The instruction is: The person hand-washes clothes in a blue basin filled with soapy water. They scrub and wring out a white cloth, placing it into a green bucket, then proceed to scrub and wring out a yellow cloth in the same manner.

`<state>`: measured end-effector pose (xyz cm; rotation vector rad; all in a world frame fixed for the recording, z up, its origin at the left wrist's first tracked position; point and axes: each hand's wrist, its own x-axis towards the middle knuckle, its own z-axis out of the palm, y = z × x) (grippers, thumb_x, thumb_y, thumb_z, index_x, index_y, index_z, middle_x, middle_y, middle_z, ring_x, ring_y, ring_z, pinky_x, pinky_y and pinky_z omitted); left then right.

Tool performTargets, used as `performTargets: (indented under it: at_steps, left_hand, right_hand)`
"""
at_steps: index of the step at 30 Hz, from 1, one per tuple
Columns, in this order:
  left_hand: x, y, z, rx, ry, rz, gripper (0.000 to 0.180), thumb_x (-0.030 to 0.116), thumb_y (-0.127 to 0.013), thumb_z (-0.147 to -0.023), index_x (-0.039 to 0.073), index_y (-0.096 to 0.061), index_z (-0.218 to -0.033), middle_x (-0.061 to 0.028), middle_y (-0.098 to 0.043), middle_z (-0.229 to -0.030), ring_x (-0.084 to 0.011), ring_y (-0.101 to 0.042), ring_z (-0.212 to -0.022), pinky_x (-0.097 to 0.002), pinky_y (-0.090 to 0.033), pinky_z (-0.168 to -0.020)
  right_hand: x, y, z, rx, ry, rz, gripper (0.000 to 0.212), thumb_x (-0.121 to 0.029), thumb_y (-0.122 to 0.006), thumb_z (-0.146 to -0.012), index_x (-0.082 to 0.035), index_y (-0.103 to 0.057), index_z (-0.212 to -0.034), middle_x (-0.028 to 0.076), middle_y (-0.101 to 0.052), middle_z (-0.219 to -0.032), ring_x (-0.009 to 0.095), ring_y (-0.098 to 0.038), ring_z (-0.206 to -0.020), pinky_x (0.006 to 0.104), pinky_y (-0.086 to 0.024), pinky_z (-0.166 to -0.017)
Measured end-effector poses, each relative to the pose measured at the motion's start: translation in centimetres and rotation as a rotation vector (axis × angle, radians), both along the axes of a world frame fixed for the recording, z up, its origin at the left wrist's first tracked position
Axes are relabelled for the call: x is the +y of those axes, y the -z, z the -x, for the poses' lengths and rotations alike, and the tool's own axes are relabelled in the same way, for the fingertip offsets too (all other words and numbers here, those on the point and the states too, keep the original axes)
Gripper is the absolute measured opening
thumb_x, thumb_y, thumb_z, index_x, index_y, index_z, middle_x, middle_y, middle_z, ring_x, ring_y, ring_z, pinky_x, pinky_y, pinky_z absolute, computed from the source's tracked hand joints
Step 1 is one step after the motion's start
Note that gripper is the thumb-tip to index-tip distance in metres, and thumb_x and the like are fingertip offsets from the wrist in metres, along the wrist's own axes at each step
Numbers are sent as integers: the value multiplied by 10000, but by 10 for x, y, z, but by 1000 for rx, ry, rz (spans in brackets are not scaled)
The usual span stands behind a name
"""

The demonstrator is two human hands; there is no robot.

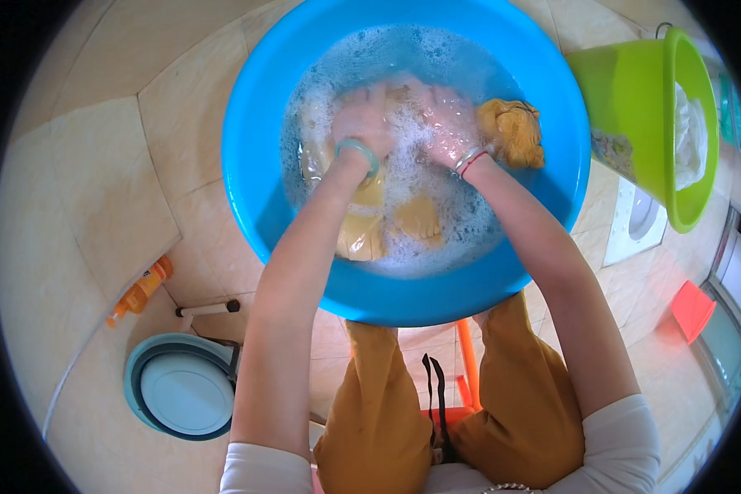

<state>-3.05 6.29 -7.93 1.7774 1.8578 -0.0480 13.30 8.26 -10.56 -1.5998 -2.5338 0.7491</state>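
Note:
A big round blue basin (255, 148) holds soapy water with white suds. A mustard-yellow cloth garment (361, 236) lies soaked in it, mostly under the surface; one bunched yellow fabric lump (514, 133) rises above the water at the right. My left hand (364, 119), with a pale green bangle at the wrist, is sunk in the water over the cloth. Beside it my right hand (451, 128), wearing a silver bangle and a red cord, is wet and partly under the suds. Water and foam hide the fingers of both hands, so their grip does not show.
A lime-green bucket (634, 107) with a white bag inside stands close to the basin's right side. A white floor fixture (636, 218) is below it. At the lower left are a grey-and-white collapsible basin (187, 397) and an orange bottle (142, 290). My knees are against the near rim.

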Motion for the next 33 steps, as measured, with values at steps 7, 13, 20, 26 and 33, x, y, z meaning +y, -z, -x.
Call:
performTargets:
  at_steps: [7,13,20,26,33]
  left_hand:
    - [-18,-53,-2,-688,-158,-162,667,93,-839,-659,98,-543,-1256,-98,-655,-1111,-266,-621,-1026,-376,-432,-1003]
    - [-23,-115,4,-1142,-94,-182,832,172,-911,-630,103,-473,-1334,-45,-509,-1258,-188,-528,-1156,-351,-438,-999]
    - [-14,-127,-7,-1468,80,-242,1427,337,-976,-475,121,-68,-1555,-224,-263,-1518,-318,-293,-1419,-408,-335,-1110]
    - [-45,-117,-42,-1637,-235,-341,1442,293,-978,-505,53,-8,-1545,-148,-250,-1530,-248,-303,-1403,-425,-299,-1139]
    - [-40,-101,-46,-1780,-466,80,589,41,-803,-766,43,-493,-1266,-58,-606,-1136,-153,-624,-969,-309,-533,-830]
  right_hand:
    - [4,-38,-12,705,93,243,658,-144,-785,-713,-109,-511,-1310,160,-630,-1154,304,-626,-1057,384,-485,-934]
    - [-15,-121,-19,1105,252,346,450,29,-659,-749,-19,-566,-1186,64,-634,-1078,140,-611,-1012,280,-498,-895]
    - [-25,-185,-19,1622,409,633,505,4,-484,-766,48,-474,-1269,122,-581,-1209,209,-592,-1116,334,-470,-976]
    - [-33,-241,7,1553,676,737,494,-79,-516,-862,34,-431,-1335,139,-557,-1267,227,-557,-1175,356,-423,-1022]
    - [3,-216,-33,639,47,188,638,-115,-730,-842,13,-435,-1393,109,-571,-1256,204,-577,-1091,309,-458,-943]
